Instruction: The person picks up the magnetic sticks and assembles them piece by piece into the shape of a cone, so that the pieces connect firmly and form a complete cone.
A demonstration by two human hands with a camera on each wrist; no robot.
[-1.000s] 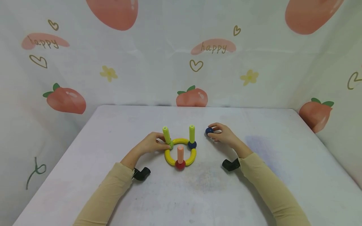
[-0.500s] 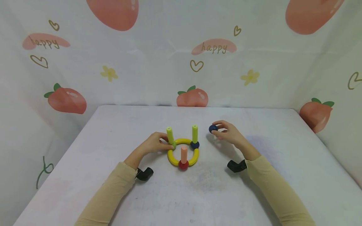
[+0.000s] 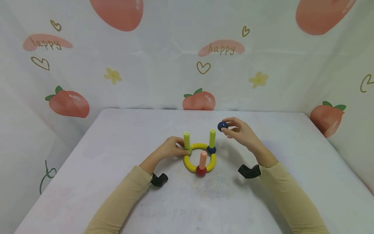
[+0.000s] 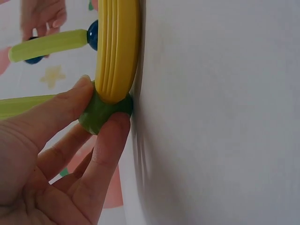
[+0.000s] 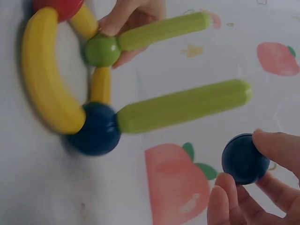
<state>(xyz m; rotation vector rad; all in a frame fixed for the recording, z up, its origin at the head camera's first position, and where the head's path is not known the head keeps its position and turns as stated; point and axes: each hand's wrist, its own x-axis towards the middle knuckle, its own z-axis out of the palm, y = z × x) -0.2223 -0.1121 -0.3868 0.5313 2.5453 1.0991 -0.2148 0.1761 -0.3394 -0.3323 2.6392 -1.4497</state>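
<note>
A ring of yellow curved rods (image 3: 190,164) lies on the table, joined by a green ball (image 4: 97,115), a blue joint ball (image 5: 96,130) and a red ball (image 3: 201,171). Lime sticks (image 3: 212,139) stand on the green and blue joints, and a salmon stick (image 3: 203,160) on the red one. My left hand (image 3: 170,149) pinches the green ball between thumb and fingers at the ring's left side. Raised above the table, my right hand (image 3: 243,132) holds a loose blue ball (image 5: 244,159) by its fingertips, just right of and higher than the right lime stick's top.
The white table (image 3: 140,208) backs onto a hanging cloth (image 3: 163,78) printed with peaches, hearts and flowers. A black wrist mount (image 3: 159,180) sits under the left wrist, another black mount (image 3: 249,171) under the right.
The ring has slid to the right along with my left hand, which keeps its pinch. My right hand has lifted the loose blue ball higher and slightly to the right.
</note>
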